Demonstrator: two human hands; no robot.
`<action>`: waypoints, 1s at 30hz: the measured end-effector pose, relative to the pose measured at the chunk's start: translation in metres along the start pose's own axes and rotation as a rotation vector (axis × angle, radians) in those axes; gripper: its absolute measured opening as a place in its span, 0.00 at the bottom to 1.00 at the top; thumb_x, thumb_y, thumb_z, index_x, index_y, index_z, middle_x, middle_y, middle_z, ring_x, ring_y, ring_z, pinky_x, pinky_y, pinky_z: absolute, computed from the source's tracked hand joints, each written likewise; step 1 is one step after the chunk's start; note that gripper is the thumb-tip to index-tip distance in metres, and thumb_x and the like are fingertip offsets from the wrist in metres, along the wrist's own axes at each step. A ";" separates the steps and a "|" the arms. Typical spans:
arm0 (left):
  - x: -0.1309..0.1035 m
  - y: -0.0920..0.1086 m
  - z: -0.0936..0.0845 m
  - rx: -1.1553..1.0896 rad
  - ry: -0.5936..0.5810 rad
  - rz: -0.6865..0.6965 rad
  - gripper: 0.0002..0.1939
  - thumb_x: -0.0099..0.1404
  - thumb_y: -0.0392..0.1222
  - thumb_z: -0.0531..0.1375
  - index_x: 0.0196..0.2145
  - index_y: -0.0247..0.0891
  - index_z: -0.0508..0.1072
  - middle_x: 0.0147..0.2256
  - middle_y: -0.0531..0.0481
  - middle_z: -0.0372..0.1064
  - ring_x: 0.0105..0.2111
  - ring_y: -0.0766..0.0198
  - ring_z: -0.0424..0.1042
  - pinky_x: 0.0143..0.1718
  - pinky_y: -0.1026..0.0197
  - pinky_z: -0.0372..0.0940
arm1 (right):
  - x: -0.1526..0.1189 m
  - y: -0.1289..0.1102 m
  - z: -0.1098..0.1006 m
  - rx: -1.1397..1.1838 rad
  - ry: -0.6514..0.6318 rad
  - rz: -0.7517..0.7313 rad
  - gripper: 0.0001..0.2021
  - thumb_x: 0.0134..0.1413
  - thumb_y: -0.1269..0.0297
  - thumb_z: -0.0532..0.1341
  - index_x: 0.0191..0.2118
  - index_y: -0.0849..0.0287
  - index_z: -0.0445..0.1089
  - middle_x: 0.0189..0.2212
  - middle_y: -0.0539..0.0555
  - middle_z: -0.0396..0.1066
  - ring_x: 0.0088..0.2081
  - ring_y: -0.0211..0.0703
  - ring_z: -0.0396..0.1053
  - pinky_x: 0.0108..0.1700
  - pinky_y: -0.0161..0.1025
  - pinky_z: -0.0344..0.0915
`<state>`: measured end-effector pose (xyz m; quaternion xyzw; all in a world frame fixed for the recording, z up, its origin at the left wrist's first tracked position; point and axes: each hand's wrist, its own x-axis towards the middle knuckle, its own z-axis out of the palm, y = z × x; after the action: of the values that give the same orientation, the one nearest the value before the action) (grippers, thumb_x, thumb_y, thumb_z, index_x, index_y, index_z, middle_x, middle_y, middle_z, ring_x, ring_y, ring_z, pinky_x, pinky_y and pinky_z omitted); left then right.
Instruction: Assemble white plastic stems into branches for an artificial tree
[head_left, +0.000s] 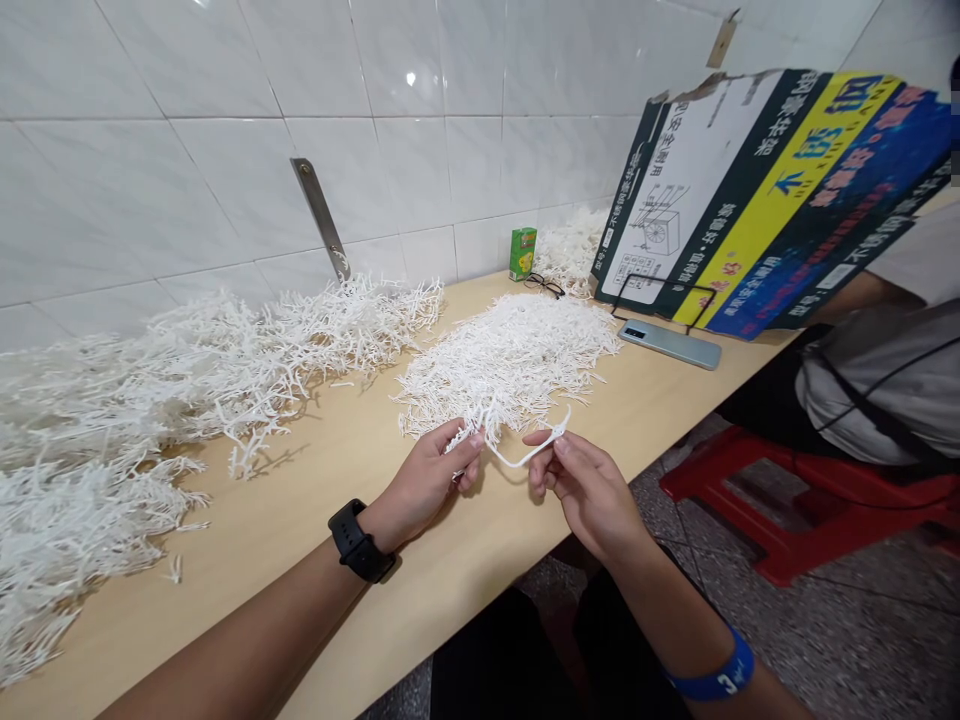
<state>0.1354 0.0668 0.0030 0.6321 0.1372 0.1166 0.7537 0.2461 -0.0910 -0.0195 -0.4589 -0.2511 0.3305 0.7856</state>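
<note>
Between my hands runs a thin white branched plastic piece [517,462], bent in a curve. My left hand [439,470], with a black watch on its wrist, pinches a cluster of white branched strands [486,418] between thumb and fingers. The curved strand's other end is pinched by the thumb and forefinger of my right hand [589,480]. Just beyond my hands lies a loose heap of short white strands [517,355] on the light wooden table [360,430]. Whether the strand is still joined to the cluster I cannot tell.
Branched white pieces [247,350] pile along the table's left and wall side. A green box [523,254], glasses [545,285], a phone [670,343] in front of a black wire stand, and a large printed carton [765,200] stand farther back. A person sits at right beside a red stool [780,500].
</note>
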 end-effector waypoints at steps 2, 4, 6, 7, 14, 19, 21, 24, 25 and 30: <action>0.000 0.000 0.000 0.000 0.003 -0.002 0.16 0.65 0.51 0.63 0.30 0.38 0.64 0.19 0.58 0.59 0.20 0.72 0.53 0.24 0.65 0.49 | 0.000 0.000 0.000 0.002 -0.001 -0.002 0.14 0.57 0.52 0.65 0.39 0.58 0.78 0.23 0.52 0.71 0.25 0.37 0.66 0.28 0.34 0.61; -0.001 0.001 0.001 -0.001 0.008 -0.003 0.17 0.64 0.52 0.63 0.29 0.38 0.64 0.19 0.58 0.59 0.20 0.72 0.53 0.24 0.65 0.48 | -0.001 -0.001 0.000 0.002 -0.010 -0.006 0.14 0.56 0.53 0.66 0.39 0.59 0.78 0.23 0.52 0.71 0.25 0.37 0.66 0.28 0.34 0.61; -0.001 0.002 0.001 -0.003 0.011 -0.003 0.17 0.64 0.52 0.63 0.30 0.38 0.64 0.19 0.58 0.59 0.20 0.72 0.53 0.24 0.65 0.49 | -0.001 -0.001 0.000 0.002 -0.026 -0.013 0.13 0.56 0.53 0.66 0.39 0.59 0.78 0.23 0.52 0.71 0.25 0.37 0.66 0.27 0.34 0.61; -0.001 0.002 0.002 -0.004 0.010 -0.004 0.17 0.64 0.52 0.64 0.30 0.38 0.64 0.19 0.58 0.59 0.20 0.72 0.53 0.24 0.65 0.49 | -0.001 -0.001 0.000 0.003 -0.033 -0.016 0.13 0.56 0.54 0.66 0.39 0.59 0.78 0.23 0.52 0.71 0.25 0.37 0.66 0.27 0.34 0.61; 0.000 0.001 0.001 -0.003 0.000 -0.002 0.15 0.65 0.50 0.63 0.31 0.37 0.65 0.19 0.58 0.60 0.20 0.72 0.53 0.24 0.66 0.49 | 0.000 0.001 -0.002 0.001 -0.048 -0.023 0.12 0.58 0.54 0.65 0.37 0.59 0.77 0.23 0.51 0.71 0.25 0.35 0.66 0.28 0.33 0.61; 0.000 0.001 0.001 0.003 -0.002 0.004 0.15 0.65 0.50 0.63 0.31 0.37 0.65 0.20 0.58 0.60 0.20 0.72 0.54 0.24 0.66 0.49 | 0.001 0.001 -0.002 0.002 -0.054 -0.022 0.12 0.58 0.54 0.65 0.36 0.59 0.77 0.23 0.51 0.71 0.25 0.35 0.66 0.29 0.33 0.61; 0.000 0.000 0.000 0.006 -0.005 0.004 0.15 0.65 0.50 0.63 0.31 0.37 0.65 0.20 0.58 0.60 0.20 0.72 0.54 0.24 0.66 0.50 | 0.000 0.001 -0.002 0.001 -0.057 -0.022 0.13 0.57 0.54 0.65 0.35 0.59 0.77 0.22 0.51 0.71 0.25 0.35 0.66 0.29 0.33 0.61; 0.000 -0.001 -0.001 -0.001 -0.012 0.000 0.15 0.66 0.50 0.62 0.31 0.37 0.65 0.20 0.58 0.60 0.21 0.72 0.54 0.24 0.66 0.50 | 0.000 0.001 -0.002 -0.003 -0.061 -0.024 0.13 0.57 0.54 0.66 0.35 0.60 0.77 0.22 0.51 0.71 0.25 0.35 0.66 0.29 0.33 0.61; 0.001 -0.002 -0.001 -0.002 -0.013 -0.002 0.15 0.66 0.50 0.62 0.31 0.37 0.65 0.20 0.58 0.60 0.21 0.72 0.54 0.24 0.66 0.50 | 0.000 0.001 -0.002 -0.004 -0.062 -0.025 0.13 0.57 0.54 0.65 0.35 0.60 0.77 0.22 0.51 0.71 0.25 0.36 0.66 0.29 0.33 0.61; 0.001 -0.002 -0.001 -0.004 -0.009 0.004 0.14 0.66 0.49 0.62 0.31 0.37 0.65 0.20 0.58 0.60 0.21 0.73 0.55 0.25 0.66 0.51 | 0.001 0.002 -0.004 0.005 -0.078 -0.027 0.12 0.59 0.55 0.64 0.37 0.60 0.77 0.23 0.52 0.72 0.26 0.36 0.67 0.29 0.34 0.62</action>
<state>0.1358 0.0680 0.0007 0.6313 0.1320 0.1155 0.7554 0.2488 -0.0916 -0.0231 -0.4405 -0.2868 0.3380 0.7807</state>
